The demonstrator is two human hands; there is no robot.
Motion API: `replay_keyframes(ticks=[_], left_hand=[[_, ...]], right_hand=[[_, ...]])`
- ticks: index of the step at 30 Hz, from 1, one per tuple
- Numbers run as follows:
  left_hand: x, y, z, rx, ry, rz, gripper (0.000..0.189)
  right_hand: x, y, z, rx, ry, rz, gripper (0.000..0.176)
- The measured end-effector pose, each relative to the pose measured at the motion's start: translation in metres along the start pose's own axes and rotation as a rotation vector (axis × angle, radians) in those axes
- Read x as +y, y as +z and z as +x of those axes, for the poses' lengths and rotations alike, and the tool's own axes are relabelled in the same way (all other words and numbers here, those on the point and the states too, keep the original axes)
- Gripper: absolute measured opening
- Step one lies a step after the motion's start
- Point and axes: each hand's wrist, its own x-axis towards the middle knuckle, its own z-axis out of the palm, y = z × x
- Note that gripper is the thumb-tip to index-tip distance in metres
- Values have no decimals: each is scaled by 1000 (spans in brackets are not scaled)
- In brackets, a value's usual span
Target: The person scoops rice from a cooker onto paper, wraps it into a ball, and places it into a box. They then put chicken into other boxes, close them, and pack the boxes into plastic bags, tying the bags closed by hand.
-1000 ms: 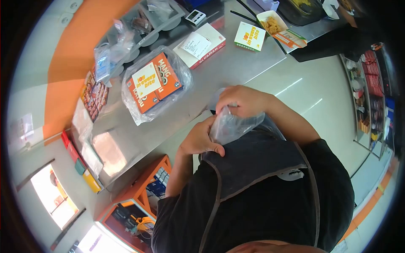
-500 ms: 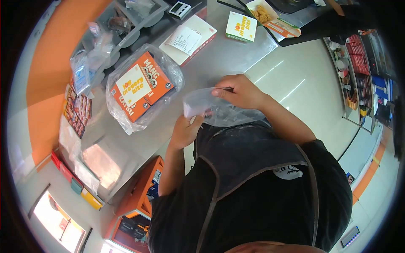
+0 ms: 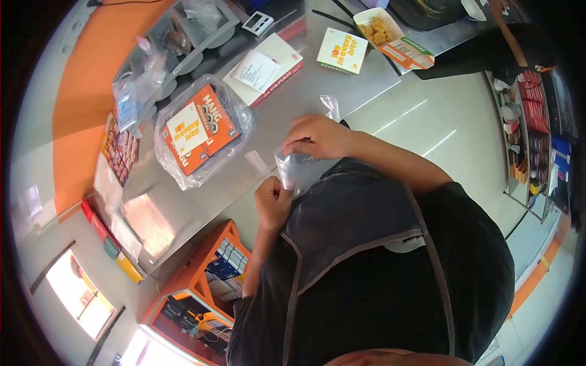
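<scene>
My left hand (image 3: 273, 204) is closed on the lower edge of a clear plastic bag (image 3: 298, 172) in front of my apron. Bent over the bag's upper side, my right hand (image 3: 318, 138) grips it too. A loose end of clear plastic sticks out beyond my right hand. Beside the bag, a small whitish plastic strip (image 3: 257, 163) shows at the counter edge. On the counter, an orange food box (image 3: 210, 143) sits inside another clear plastic bag (image 3: 238, 100), with a smaller white-topped box on it.
A white and red box (image 3: 278, 55) carries a receipt (image 3: 256, 70). Behind stand a small box (image 3: 342, 51) and an open box of fried food (image 3: 377, 29). Grey bins (image 3: 207, 39) and a timer (image 3: 257, 23) line the back. Another person's arm (image 3: 508, 30) is at upper right.
Both hands have shifted, and the bag between them is more bunched, its outline narrower. The whitish strip now shows at the counter edge. My view has turned slightly.
</scene>
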Motion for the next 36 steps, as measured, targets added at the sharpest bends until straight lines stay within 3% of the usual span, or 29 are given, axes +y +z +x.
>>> replay_keyframes(ticks=[2, 3, 5, 6, 8, 9, 11, 12, 15, 17, 20, 22, 23, 25, 26, 28, 29, 31, 32, 34, 35, 36], left_hand=[[17, 10, 3, 106, 272, -325, 17], [26, 10, 0, 102, 274, -318, 17], [45, 6, -6, -3, -43, -472, 20], [45, 7, -5, -1, -43, -468, 20], [37, 6, -4, 14, -140, -296, 21], [31, 7, -2, 15, -146, -293, 21], [23, 10, 0, 119, -70, 87, 22], [21, 13, -1, 122, -72, 89, 22], [34, 23, -1, 155, -148, -171, 22], [60, 26, 0, 152, -26, -757, 27], [51, 21, -6, 125, -139, -746, 24], [35, 24, -9, 156, -97, -656, 23], [26, 25, -8, 186, -55, -563, 24], [14, 28, -1, 257, -120, -566, 23], [13, 29, 1, 323, -187, -566, 23], [39, 37, 7, 309, -155, -712, 20], [56, 38, 10, 291, -115, -854, 18], [67, 34, 12, 291, -117, -1014, 16], [68, 32, 11, 297, -126, -1167, 15], [43, 29, 9, 270, -45, -1122, 15], [44, 27, 11, 238, 38, -1078, 16], [50, 31, 12, 274, -23, -991, 24]], right_hand=[[0, -7, 1, 4, 8, 40, 17], [-1, -13, 2, 32, 27, 37, 17], [-2, -24, 5, 60, 39, 35, 18], [-2, -29, 6, 34, 63, 5, 19], [5, -30, 5, 5, 88, -17, 20], [16, -27, 5, 0, -6, -22, 20], [24, -21, 5, -8, -102, -22, 20], [26, -18, 4, -17, -97, -34, 20], [35, -21, 1, -13, -38, -75, 27], [37, -28, -1, -2, 17, -107, 33], [29, -42, -2, 5, 108, -82, 34], [13, -43, -6, 525, -291, -445, 33], [10, -42, -15, 522, -293, -445, 33], [6, -43, -33, 240, -177, -256, 32], [5, -43, -31, 233, -178, -254, 32], [1, -40, -25, -469, 294, 225, 38], [1, -35, -25, -464, 300, 224, 38], [0, -26, -22, -203, 52, 290, 42], [-2, -26, -19, -203, 52, 290, 42], [-13, -29, -10, -57, -163, 208, 43], [-19, -30, -6, -57, -162, 209, 43], [-26, -30, -3, -147, -67, 255, 39]])
